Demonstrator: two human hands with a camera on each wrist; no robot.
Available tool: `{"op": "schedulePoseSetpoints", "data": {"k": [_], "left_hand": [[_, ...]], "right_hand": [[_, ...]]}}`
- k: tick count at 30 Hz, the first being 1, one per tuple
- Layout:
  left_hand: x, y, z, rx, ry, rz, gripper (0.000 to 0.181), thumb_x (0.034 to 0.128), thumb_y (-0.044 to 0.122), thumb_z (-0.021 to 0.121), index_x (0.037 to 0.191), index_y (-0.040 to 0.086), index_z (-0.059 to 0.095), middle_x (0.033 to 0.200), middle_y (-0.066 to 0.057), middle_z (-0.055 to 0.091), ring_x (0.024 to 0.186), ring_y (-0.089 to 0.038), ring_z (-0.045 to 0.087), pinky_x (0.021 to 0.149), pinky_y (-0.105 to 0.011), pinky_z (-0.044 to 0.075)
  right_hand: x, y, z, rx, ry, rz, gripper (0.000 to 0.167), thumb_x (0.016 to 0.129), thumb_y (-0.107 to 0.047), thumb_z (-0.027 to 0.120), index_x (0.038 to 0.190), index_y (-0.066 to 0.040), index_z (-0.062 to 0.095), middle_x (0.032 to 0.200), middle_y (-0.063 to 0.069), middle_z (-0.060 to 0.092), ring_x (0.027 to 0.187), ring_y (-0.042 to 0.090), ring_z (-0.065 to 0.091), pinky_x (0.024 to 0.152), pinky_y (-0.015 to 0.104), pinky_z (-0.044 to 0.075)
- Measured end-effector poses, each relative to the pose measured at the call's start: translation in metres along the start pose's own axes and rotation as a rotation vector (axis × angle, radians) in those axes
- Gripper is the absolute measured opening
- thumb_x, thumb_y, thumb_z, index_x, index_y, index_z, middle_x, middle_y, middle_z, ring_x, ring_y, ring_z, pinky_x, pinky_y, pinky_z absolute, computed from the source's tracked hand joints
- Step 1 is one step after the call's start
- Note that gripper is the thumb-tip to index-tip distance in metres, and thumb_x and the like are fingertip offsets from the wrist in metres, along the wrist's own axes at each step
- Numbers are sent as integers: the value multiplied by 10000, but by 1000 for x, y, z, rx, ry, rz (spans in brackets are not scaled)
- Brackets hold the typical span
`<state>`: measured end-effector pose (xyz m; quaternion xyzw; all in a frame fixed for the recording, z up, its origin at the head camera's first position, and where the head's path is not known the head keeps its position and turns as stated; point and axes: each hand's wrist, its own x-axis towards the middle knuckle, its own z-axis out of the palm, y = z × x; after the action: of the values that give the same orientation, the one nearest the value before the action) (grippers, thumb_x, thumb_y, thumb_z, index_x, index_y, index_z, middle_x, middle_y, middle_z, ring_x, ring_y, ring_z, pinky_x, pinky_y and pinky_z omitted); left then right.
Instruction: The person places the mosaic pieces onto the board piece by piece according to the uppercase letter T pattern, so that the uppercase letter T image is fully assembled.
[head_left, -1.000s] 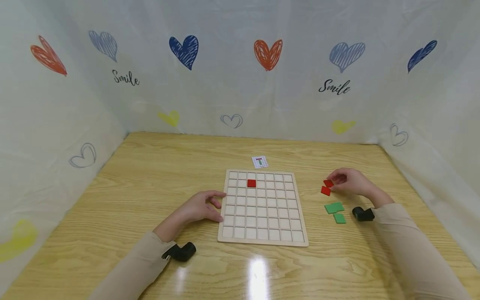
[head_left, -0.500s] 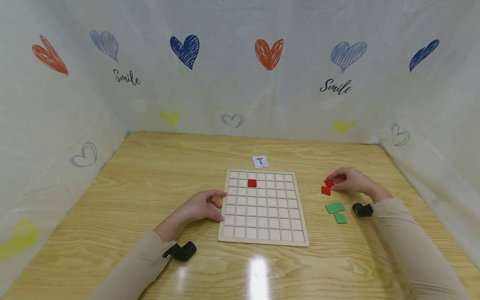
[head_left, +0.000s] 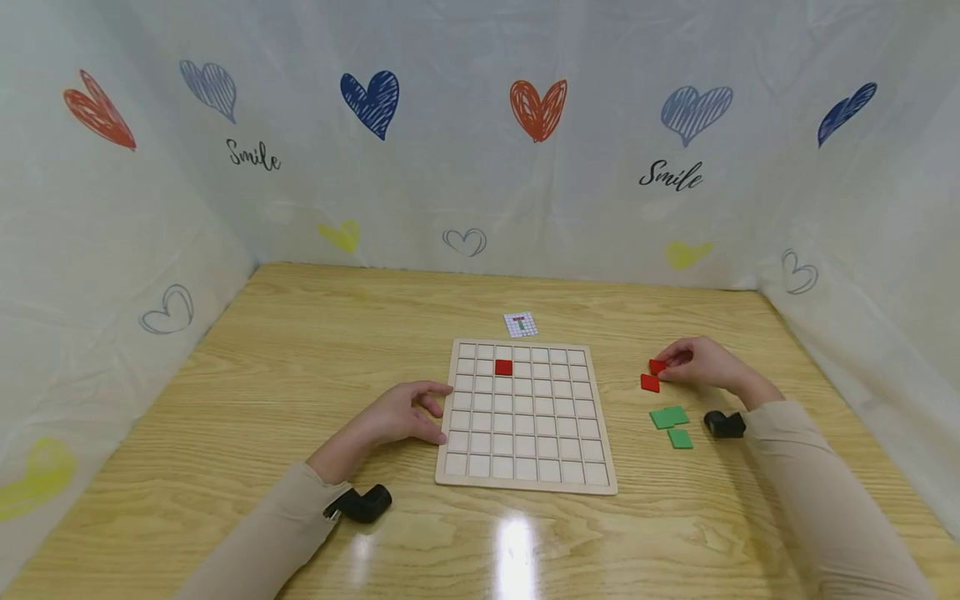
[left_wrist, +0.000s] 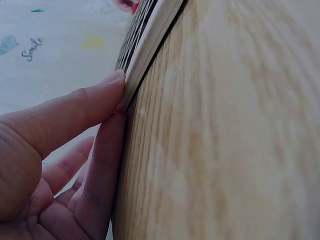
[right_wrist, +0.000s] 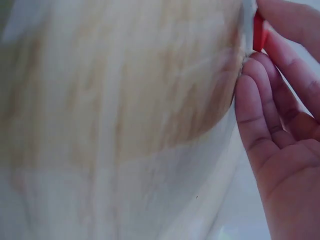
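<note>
A wooden grid board (head_left: 524, 417) lies on the table with one red square tile (head_left: 503, 367) in an upper-row cell. At the board's left edge, my left hand (head_left: 396, 414) rests thumb and forefinger against the rim, spread apart along it; the left wrist view shows the fingertips touching the edge (left_wrist: 145, 55). On the right, my right hand (head_left: 701, 364) pinches a red tile (head_left: 656, 367) between thumb and forefinger, low over the table. Part of that tile is hidden by the fingers (right_wrist: 287, 50). Another red tile (head_left: 650, 383) lies just in front of it.
Three green tiles, one pair touching (head_left: 669, 417) and one slightly nearer (head_left: 680, 439), lie below the right hand. A small printed card (head_left: 521, 324) with a T pattern sits behind the board. White sheets (head_left: 465, 167) with hearts enclose the table (head_left: 300, 333).
Both hands stay almost where they were. The near red tile shifts very slightly left and toward me beside the right fingers; the board and green tiles stay in place.
</note>
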<state>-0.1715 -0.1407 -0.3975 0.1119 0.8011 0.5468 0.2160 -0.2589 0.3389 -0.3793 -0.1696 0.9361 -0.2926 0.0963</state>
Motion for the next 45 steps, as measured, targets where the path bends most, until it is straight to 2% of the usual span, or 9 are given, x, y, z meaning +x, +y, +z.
{"op": "schedulePoseSetpoints", "data": {"k": [9, 21, 28, 40, 45], "left_hand": [[-1, 1, 0, -10, -3, -1, 702, 703, -14, 791, 1326, -24, 468, 941, -136, 520, 691, -174, 571, 658, -287, 487], [-1, 1, -1, -6, -11, 5, 706, 705, -8, 792, 1329, -25, 464, 944, -135, 523, 704, -178, 586, 664, -290, 493], [-1, 1, -2, -4, -9, 5, 701, 705, -10, 791, 1327, -26, 466, 936, -131, 525, 705, -179, 587, 665, -290, 495], [-1, 2, -2, -1, -11, -1, 708, 707, 1, 794, 1334, -14, 464, 949, -133, 526, 709, -179, 593, 667, -294, 494], [-1, 2, -2, 1, -14, 8, 707, 707, -1, 793, 1332, -20, 464, 945, -134, 528, 710, -178, 593, 666, -293, 494]], "right_hand": [[-2, -6, 2, -4, 45, 9, 325, 782, -218, 766, 996, 13, 685, 878, 42, 657, 748, 135, 576, 666, 243, 466], [-2, -34, 11, 50, 100, -67, 299, 778, -179, 768, 976, 26, 680, 861, 63, 648, 731, 142, 575, 648, 245, 474], [3, -46, 19, 60, 119, -101, 259, 773, -161, 771, 964, -6, 691, 810, 25, 625, 700, 143, 566, 622, 253, 470], [13, -66, 31, 91, 113, -166, 244, 768, -157, 777, 954, -20, 697, 809, 23, 614, 729, 171, 555, 637, 253, 461], [18, -73, 35, 73, 111, -194, 246, 759, -158, 786, 943, -19, 701, 791, 14, 611, 726, 176, 553, 642, 246, 455]]}}
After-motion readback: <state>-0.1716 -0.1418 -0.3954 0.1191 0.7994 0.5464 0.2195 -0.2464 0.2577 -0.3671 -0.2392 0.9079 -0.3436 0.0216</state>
